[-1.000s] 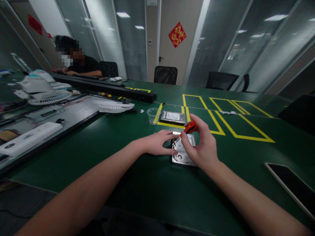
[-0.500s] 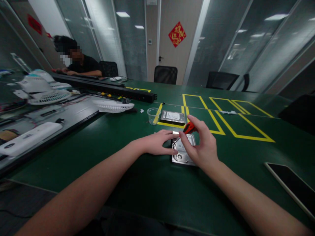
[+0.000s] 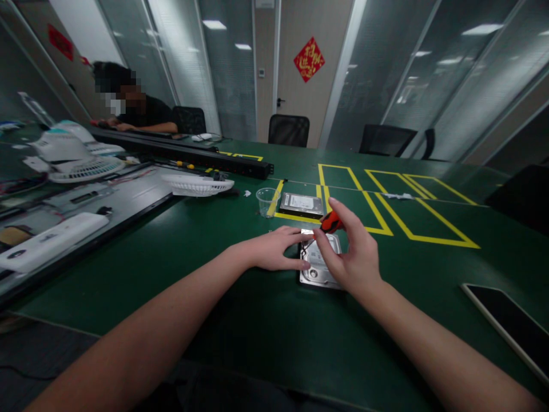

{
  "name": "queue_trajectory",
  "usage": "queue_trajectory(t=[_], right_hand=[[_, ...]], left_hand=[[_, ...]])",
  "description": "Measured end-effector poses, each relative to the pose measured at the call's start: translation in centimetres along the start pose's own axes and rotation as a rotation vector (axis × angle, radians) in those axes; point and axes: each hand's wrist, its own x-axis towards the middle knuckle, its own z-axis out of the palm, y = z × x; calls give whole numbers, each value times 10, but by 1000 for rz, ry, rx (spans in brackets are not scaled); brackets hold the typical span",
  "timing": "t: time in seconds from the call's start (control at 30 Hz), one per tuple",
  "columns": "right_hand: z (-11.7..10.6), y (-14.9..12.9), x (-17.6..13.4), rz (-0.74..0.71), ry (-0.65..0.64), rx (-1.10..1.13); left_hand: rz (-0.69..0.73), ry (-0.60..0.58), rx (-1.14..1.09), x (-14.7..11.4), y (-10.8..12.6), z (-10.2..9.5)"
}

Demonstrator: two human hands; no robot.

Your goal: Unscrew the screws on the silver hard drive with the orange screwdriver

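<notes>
Right grip point(image 3: 359, 252) pinches screwdriver point(image 3: 331, 222), hard drive point(image 3: 321, 276) beneath (left grip point(image 3: 277, 250) spread on it); apparent screw-turning step, wanting steady pressure next.

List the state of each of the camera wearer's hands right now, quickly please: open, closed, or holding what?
Left hand: open, touching the silver hard drive.
Right hand: closed, holding the red-and-black screwdriver.
</notes>
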Motion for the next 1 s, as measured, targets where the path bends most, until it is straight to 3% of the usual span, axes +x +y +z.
queue_trajectory(t=[1.0], right_hand=[[0, 2, -5, 82, -35, 47]], left_hand=[[-8, 5, -9, 0, 0, 0]])
